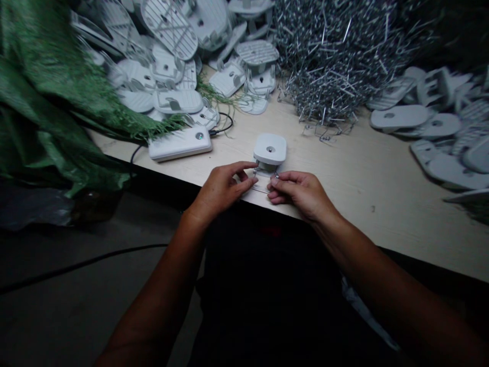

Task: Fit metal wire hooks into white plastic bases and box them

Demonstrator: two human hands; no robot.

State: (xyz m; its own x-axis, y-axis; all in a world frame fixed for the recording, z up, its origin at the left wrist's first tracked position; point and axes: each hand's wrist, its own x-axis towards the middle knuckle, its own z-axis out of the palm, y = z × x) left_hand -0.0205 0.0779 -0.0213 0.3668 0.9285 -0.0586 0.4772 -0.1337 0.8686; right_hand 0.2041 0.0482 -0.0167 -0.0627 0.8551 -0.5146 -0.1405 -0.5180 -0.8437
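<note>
A white plastic piece [270,148] with rounded corners and a hole in its top face stands near the table's front edge. Bent metal wire [261,190] shows in front of it, between my hands. My left hand [225,186] is at the left side, index fingertip against the piece's lower edge and thumb lower down, with a thin wire end between them. On the other side, my right hand [296,191] pinches a small metal wire part close to the piece, its other fingers curled. The fingertips partly hide the wire's shape.
A heap of white plastic pieces [179,102] lies at the back left, beside a tangled pile of metal wire parts [332,66]. More white pieces [435,122] are at the right. A white power bank [179,144] with a black cable sits by green woven sacking [49,76].
</note>
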